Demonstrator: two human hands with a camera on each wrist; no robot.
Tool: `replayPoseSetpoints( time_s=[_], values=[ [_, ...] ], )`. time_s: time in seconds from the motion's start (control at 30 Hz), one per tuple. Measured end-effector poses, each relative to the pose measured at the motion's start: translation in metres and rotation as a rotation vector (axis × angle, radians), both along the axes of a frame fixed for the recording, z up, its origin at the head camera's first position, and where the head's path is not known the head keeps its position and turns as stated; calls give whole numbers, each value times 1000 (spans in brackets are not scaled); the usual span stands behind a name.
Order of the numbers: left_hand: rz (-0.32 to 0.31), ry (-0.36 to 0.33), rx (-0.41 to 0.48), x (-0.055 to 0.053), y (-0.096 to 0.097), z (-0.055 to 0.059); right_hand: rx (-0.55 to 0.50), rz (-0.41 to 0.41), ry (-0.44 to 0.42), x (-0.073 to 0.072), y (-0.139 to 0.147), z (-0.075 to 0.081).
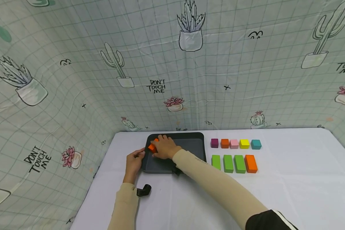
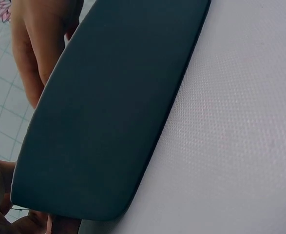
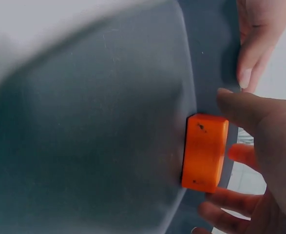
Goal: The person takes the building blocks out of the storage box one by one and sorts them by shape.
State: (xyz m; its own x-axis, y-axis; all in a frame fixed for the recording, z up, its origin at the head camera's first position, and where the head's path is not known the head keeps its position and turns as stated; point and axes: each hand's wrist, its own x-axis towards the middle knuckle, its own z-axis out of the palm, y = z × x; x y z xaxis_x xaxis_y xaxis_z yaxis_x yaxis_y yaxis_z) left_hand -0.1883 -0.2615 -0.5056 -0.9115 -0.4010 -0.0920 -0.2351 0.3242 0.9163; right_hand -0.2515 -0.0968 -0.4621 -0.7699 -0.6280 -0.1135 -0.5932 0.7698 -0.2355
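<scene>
A dark grey tray lies at the left part of the white table. My left hand grips its left rim, the thumb at the edge in the right wrist view. Inside, against the left wall, is an orange rectangular block. My right hand reaches across the tray and holds this block, thumb by one end and fingertips by the other; in the head view the hand partly covers it. The tray's outer wall fills much of the left wrist view, with the right hand beyond it.
Right of the tray stands a row of small cubes: purple, orange-red, pink, yellow and teal. Nearer are three green blocks and another orange block. A patterned cloth hangs behind.
</scene>
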Motion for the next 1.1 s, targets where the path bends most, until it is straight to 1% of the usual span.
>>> replayPoseSetpoints(
  time_s=[0.2, 0.43, 0.6, 0.87, 1.0, 1.1],
  values=[
    [-2, 7, -1, 1, 2, 2, -4, 13, 4, 1, 1, -1],
    [3, 9, 8, 2, 3, 4, -10, 59, 33, 2, 4, -1],
    [4, 14, 7, 4, 2, 5, -6, 84, 53, 5, 7, 1],
    [-1, 26, -24, 1, 5, 5, 23, 100, 31, 5, 23, 2],
    [2, 20, -27, 2, 5, 6, 17, 96, 30, 5, 30, 2],
    [5, 10, -27, 3, 6, 5, 15, 100, 47, 5, 36, 0]
  ],
)
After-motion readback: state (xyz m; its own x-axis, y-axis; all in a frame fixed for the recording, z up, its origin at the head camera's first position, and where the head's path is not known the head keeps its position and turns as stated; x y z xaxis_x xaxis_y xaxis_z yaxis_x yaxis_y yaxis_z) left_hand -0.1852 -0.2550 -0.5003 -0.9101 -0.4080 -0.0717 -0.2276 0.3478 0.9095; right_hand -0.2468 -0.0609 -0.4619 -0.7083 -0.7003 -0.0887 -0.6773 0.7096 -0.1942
